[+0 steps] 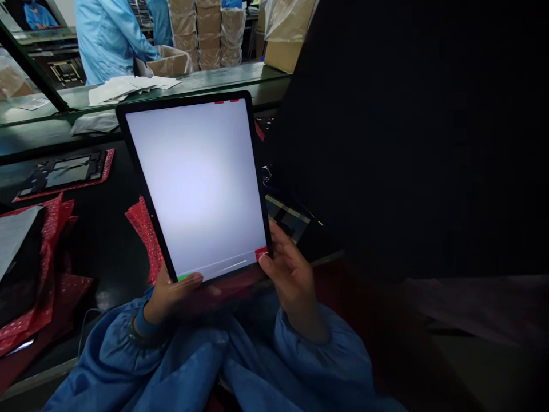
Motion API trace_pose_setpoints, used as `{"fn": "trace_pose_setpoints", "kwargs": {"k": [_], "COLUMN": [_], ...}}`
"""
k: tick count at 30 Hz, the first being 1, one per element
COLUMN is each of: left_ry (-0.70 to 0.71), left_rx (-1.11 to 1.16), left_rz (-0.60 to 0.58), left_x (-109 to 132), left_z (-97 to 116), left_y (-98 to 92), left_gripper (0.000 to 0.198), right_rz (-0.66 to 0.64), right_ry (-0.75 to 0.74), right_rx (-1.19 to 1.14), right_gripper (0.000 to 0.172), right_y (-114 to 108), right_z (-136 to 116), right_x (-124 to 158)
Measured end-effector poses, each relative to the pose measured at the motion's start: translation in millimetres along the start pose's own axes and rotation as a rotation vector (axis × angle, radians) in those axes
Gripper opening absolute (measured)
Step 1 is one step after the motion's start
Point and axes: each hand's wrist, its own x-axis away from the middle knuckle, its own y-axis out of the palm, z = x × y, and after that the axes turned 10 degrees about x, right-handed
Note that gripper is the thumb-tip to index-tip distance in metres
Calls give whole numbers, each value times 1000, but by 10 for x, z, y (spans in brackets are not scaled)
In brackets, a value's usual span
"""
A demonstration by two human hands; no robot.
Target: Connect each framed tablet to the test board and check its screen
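A tablet (199, 189) with a black frame and a lit, nearly all-white screen is held up in front of me, tilted a little to the left. Small red marks show at its top edge, a green patch at the lower left corner and a red patch at the lower right. My left hand (171, 290) grips the lower left corner, thumb across the bottom edge. Around the lower right corner closes my right hand (294, 277), its thumb beside the red patch. The tablet's back is hidden, along with most of my left fingers.
Red bubble-wrap sleeves (60, 297) and a dark panel (19, 269) lie at the left. Behind them rests an opened device frame (68, 171). A large black sheet (420, 137) blocks the right side. Beyond the ledge, a person in blue (107, 40) reaches into a cardboard box (171, 62).
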Motion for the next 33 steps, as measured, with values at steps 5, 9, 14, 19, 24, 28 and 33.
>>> {"fn": "trace_pose_setpoints", "kwargs": {"k": [5, 9, 14, 19, 24, 28, 33], "left_ry": [81, 79, 89, 75, 58, 54, 24], "left_rx": [-83, -135, -146, -194, -148, -147, -145], "left_rz": [7, 67, 142, 78, 55, 116, 64], "left_x": [-7, -7, -12, 12, 19, -1, 23], "left_z": [-24, -55, -99, -49, -30, -86, -78], "left_y": [-53, -80, -124, -76, -68, -118, -73], "left_gripper": [54, 58, 63, 54, 49, 59, 64], "right_rz": [18, 48, 61, 70, 57, 100, 232], "right_ry": [4, 61, 67, 56, 33, 41, 122], "right_rx": [2, -45, -114, -106, -92, -36, -97], "right_gripper": [57, 57, 53, 54, 57, 80, 86], "right_y": [3, 23, 42, 37, 27, 66, 102], "right_z": [13, -33, -65, -51, -37, -48, -72], "right_x": [13, 31, 41, 44, 84, 127, 171]}}
